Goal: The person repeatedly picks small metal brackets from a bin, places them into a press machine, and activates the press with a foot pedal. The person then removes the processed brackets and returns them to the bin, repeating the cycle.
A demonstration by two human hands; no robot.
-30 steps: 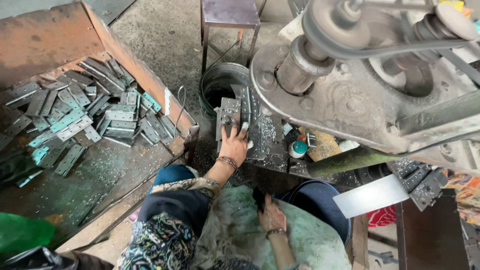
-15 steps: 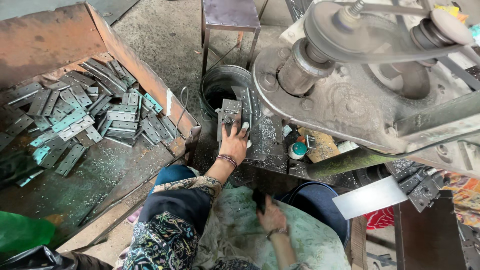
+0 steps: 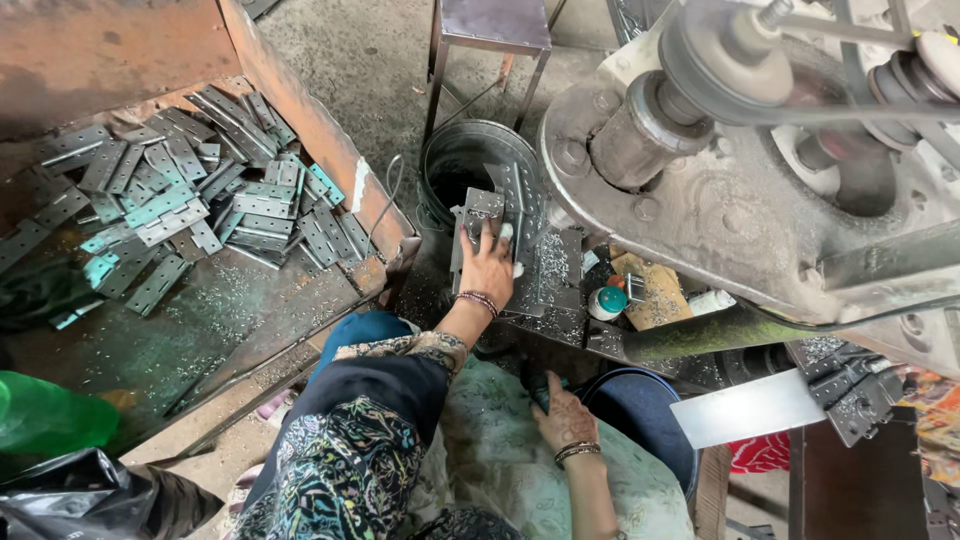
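Hinge pile (image 3: 190, 215) lay unmoved in tray (image 3: 330, 150) at left. Left hand (image 3: 487, 265) stayed flat, fingers spread, pressing hinge plate (image 3: 478, 212) on press bed; no shift since earlier. Right hand (image 3: 563, 417) rested low in lap, grip unclear.

Heap of hinge plates (image 3: 190, 215) in tray (image 3: 300, 110) at left. Bucket (image 3: 470, 165) right of tray, below stool (image 3: 490, 30). Left hand (image 3: 487, 268) on stacked plates (image 3: 480, 215) before bucket. Machine (image 3: 760, 200) at right. Right hand (image 3: 565, 420) on lap, nearer wearer.
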